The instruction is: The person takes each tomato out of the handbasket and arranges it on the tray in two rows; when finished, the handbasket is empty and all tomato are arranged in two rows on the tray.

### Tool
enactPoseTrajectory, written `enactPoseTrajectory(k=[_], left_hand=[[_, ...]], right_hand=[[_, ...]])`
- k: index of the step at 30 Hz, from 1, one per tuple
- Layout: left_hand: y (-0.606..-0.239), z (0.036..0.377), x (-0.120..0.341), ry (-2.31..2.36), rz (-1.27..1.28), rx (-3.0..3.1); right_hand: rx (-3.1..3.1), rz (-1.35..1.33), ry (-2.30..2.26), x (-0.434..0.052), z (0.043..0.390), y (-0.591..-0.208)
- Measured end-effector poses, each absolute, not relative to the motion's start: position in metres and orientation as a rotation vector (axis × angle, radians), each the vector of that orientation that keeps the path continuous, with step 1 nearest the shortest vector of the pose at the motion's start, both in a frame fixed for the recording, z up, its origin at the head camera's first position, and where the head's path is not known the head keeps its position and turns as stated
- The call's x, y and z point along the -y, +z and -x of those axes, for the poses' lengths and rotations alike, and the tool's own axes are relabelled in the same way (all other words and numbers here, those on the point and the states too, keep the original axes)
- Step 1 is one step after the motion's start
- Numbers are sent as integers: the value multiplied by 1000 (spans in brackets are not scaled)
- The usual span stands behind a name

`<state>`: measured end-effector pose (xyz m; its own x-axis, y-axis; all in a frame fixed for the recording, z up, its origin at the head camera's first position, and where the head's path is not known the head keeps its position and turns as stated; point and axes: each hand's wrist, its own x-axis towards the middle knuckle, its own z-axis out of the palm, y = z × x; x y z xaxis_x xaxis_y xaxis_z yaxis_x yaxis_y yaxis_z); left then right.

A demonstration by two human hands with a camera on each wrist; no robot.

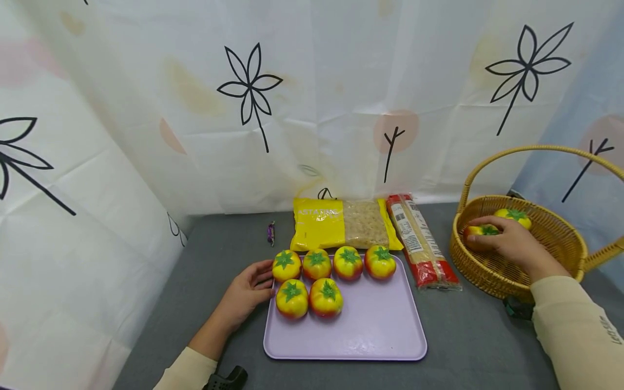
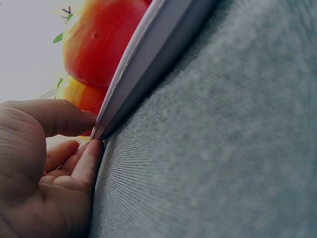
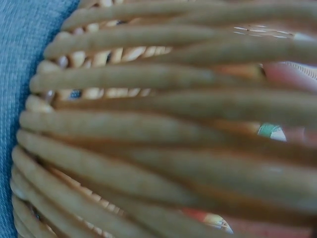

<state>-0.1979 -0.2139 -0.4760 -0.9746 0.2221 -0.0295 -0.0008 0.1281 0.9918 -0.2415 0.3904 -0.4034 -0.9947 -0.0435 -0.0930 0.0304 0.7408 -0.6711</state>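
Six yellow-and-red persimmons with green leafy tops, one of them a front persimmon (image 1: 326, 298), sit in two rows on a lilac tray (image 1: 375, 330). My left hand (image 1: 249, 290) is at the tray's left edge; in the left wrist view its thumb and fingertips pinch the rim (image 2: 121, 74). Inside the wicker basket (image 1: 560, 233) at the right, my right hand (image 1: 517, 246) grips a persimmon (image 1: 480, 233). Another persimmon (image 1: 514, 216) lies behind it in the basket. Basket weave fills the right wrist view and mostly hides the right hand.
Behind the tray lies a yellow pasta bag (image 1: 319, 222). A red-and-clear noodle packet (image 1: 421, 241) lies between tray and basket. A small purple wrapped candy (image 1: 271, 233) is at the back left. The basket's tall handle (image 1: 536, 147) arches over it. A patterned curtain (image 1: 317, 108) stands behind.
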Motion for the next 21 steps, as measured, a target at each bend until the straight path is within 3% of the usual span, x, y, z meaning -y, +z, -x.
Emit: enactPoseTrajectory(k=[21], left_hand=[[-478, 199, 216, 1945, -222, -2229]], right_hand=[[-2788, -30, -1115, -392, 241, -401]])
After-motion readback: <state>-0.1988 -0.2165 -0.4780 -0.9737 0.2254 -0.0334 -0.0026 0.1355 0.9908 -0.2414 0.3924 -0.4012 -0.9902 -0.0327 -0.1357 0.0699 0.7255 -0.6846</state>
